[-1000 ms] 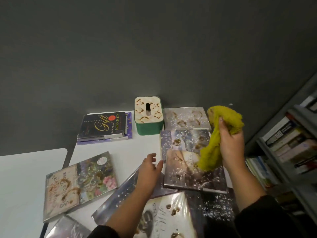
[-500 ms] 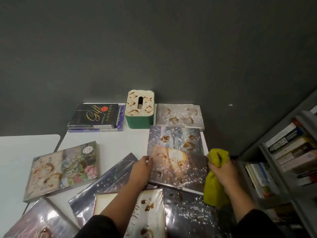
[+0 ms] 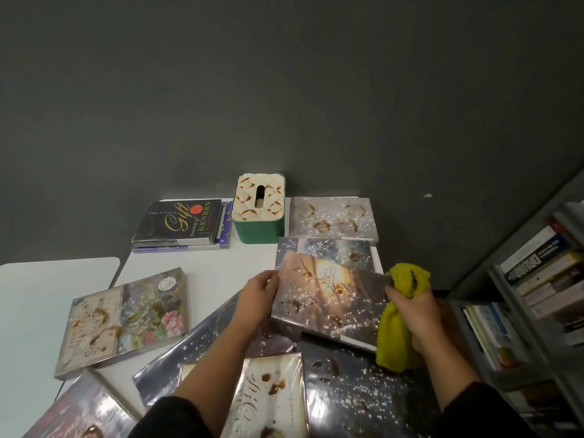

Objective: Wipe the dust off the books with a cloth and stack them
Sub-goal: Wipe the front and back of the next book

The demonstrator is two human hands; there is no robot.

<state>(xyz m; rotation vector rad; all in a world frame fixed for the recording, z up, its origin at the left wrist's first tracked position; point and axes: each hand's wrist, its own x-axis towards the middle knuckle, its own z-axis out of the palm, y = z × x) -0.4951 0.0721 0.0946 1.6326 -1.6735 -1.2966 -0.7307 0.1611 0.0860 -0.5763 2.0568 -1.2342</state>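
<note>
A: Where is the book being cleaned?

B: The glossy sunlit-cover book speckled with white dust and brown smears [image 3: 328,298] sits just in front of the green tissue box with the cream quilted lid [image 3: 259,208], lying across another dusty pale-blue book [image 3: 322,251].

A: And the hands?

B: The left hand [image 3: 257,297] pinches the book's left edge, thumb on top. The right hand [image 3: 414,314] is curled tight round the bunched yellow-green fluffy cloth [image 3: 399,314] and meets the book's right edge.

A: What has changed?

B: A second ago the cloth was raised above the books and the left hand only hovered. Now the cloth has come down to the book's side and both hands frame it, so wiping looks ready to start; the dust is still all there.

A: Further out?

B: Left of the tissue box, a black paperback with gold lettering [image 3: 180,224] tops a small stack that looks clean. Right of the box lies a grey dusty book [image 3: 331,219].
</note>
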